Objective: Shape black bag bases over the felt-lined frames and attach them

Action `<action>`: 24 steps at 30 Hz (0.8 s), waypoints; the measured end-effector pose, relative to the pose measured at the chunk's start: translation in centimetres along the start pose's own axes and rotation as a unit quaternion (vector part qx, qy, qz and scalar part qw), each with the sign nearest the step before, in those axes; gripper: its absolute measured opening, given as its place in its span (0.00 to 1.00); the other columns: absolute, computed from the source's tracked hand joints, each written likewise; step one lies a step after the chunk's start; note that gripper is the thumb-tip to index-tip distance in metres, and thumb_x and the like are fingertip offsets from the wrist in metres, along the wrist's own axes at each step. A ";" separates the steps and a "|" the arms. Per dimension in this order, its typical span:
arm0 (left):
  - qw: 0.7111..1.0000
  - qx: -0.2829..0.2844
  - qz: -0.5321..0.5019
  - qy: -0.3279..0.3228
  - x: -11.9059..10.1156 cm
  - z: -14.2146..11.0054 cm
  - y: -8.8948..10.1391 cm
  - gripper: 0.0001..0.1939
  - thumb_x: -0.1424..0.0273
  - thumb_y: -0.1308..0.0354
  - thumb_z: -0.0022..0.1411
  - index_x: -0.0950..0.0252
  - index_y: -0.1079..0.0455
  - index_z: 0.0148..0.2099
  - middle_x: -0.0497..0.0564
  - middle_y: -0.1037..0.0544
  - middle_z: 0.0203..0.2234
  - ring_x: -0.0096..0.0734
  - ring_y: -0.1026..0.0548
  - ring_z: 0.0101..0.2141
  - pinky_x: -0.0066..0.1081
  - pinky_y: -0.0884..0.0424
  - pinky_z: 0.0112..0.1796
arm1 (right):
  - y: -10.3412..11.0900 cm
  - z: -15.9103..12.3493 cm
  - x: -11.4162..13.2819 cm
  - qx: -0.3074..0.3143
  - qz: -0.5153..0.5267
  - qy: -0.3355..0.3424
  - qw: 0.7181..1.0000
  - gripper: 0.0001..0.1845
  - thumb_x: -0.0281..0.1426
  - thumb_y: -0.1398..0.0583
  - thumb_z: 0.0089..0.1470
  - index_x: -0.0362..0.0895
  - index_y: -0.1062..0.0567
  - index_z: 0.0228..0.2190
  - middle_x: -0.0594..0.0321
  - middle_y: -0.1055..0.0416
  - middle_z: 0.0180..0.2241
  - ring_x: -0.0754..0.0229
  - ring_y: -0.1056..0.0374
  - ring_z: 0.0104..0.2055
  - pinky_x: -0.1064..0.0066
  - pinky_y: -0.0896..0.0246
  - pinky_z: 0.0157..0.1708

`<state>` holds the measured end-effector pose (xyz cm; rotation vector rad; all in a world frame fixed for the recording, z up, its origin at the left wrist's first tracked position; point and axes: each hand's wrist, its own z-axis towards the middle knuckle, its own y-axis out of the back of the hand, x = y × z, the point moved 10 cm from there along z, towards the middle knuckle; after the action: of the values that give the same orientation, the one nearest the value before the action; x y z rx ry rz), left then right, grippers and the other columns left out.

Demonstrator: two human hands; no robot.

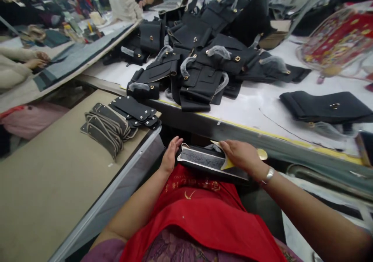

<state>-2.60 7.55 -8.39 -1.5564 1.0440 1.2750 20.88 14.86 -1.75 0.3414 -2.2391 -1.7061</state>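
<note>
On my lap, above a red apron (pixel 204 211), lies a flat black bag piece (pixel 204 160) with a grey inner face and pale edge. My left hand (pixel 171 155) rests against its left end, fingers stretched and together. My right hand (pixel 243 156) lies on its right part, fingers curled over a yellow strip (pixel 230 163) and the piece. A silver bracelet (pixel 269 174) sits on my right wrist.
A pile of black handbags (pixel 201 60) with wrapped handles covers the white table (pixel 250 106) ahead. One bag (pixel 326 106) lies apart at right. Stacked black straps and flaps (pixel 116 124) sit on the tan board (pixel 52 176) at left. Another person's hands (pixel 36 60) work far left.
</note>
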 end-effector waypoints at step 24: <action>0.931 0.004 -0.256 0.260 6.9 -0.7 -2.5 0.43 0.37 0.61 0.54 0.71 0.27 0.44 0.59 0.21 0.34 0.45 0.25 0.42 0.36 0.32 0.45 | -2.7 8.3 19.6 0.051 -0.057 0.571 0.817 0.30 0.43 0.59 0.63 0.41 0.24 0.29 0.55 0.25 0.29 0.59 0.33 0.29 0.68 0.56 0.26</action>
<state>0.92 6.99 -14.90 -2.0483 0.8574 0.5076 -0.43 14.39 -4.48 1.1672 -1.3712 -0.9236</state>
